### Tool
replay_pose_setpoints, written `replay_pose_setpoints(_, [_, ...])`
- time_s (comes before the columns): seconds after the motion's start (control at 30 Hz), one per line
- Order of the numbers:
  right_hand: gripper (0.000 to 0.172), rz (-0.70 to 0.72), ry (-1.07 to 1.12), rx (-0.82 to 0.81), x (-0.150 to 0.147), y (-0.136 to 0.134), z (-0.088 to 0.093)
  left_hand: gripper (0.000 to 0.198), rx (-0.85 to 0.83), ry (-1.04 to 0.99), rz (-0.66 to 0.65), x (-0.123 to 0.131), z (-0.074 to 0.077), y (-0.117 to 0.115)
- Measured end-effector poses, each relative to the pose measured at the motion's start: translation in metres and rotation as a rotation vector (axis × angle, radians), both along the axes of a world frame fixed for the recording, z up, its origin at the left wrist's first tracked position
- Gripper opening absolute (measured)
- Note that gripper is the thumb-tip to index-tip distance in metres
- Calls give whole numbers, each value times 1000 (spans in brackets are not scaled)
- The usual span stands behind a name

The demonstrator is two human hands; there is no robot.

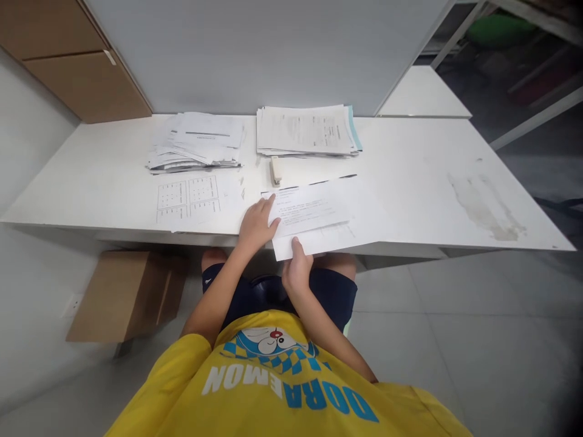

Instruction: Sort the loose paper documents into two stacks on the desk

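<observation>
A set of printed sheets [319, 212] lies at the front edge of the white table [410, 176], slightly skewed. My left hand [257, 223] rests flat on the sheets' left corner, fingers stretched out. My right hand [297, 267] pinches the near edge of the sheets, thumb on top, fingers under the paper at the table's edge. A beige stapler [276, 170] lies just beyond the sheets. A single sheet with printed grids [189, 199] lies to the left of my left hand.
Two paper stacks sit at the back of the table: a loose, messy one [198, 142] on the left and a neater one [307, 130] on the right. A cardboard box [122, 294] stands on the floor under the table. A grey stain [483, 206] marks the table's right side.
</observation>
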State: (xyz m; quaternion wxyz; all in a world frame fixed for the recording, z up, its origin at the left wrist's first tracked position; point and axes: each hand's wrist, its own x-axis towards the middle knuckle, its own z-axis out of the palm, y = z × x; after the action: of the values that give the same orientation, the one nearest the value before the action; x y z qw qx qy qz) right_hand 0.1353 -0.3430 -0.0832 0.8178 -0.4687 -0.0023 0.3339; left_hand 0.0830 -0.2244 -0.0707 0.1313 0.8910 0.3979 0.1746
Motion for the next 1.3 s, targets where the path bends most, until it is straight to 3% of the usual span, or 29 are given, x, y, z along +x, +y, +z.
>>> replay_pose_setpoints(0.13, [59,-19,71,68,-11,-2,5,66,-34,0,-11,-5,0,-3])
replay_pose_setpoints(0.27, [55,-10,152,-7,-8,3,12,58,-55,-137,-65,-11,1,-8])
replay_pose_setpoints(0.37, [52,-10,184,-62,1,6,16,38,-112,-476,85,-13,1,-22])
replay_pose_setpoints(0.43, [52,3,179,-69,7,4,16,24,-258,-761,245,-12,-2,-38])
replay_pose_setpoints(0.5, [52,30,161,-58,10,-1,13,18,-462,-959,318,-9,-8,-57])
replay_pose_setpoints(0.6, [52,52,155,-43,15,-11,10,24,-679,-1066,303,-5,-16,-82])
replay_pose_setpoints(0.73, [52,49,174,-34,22,-19,9,43,-735,-1127,254,0,-20,-91])
replay_pose_setpoints(0.83, [52,54,169,-31,26,-20,11,63,-766,-1063,216,4,-12,-67])
replay_pose_setpoints(0.93, [51,53,192,-16,25,-18,18,71,-741,-897,255,11,0,-25])
replay_pose_setpoints(1.03, [44,117,230,72,17,-21,26,52,-598,-690,266,15,8,19])
replay_pose_setpoints(1.13, [26,273,282,149,10,-29,30,34,-487,-464,283,13,12,53])
replay_pose_setpoints(1.3, [35,457,267,114,18,-42,22,40,-493,-298,285,12,19,81])
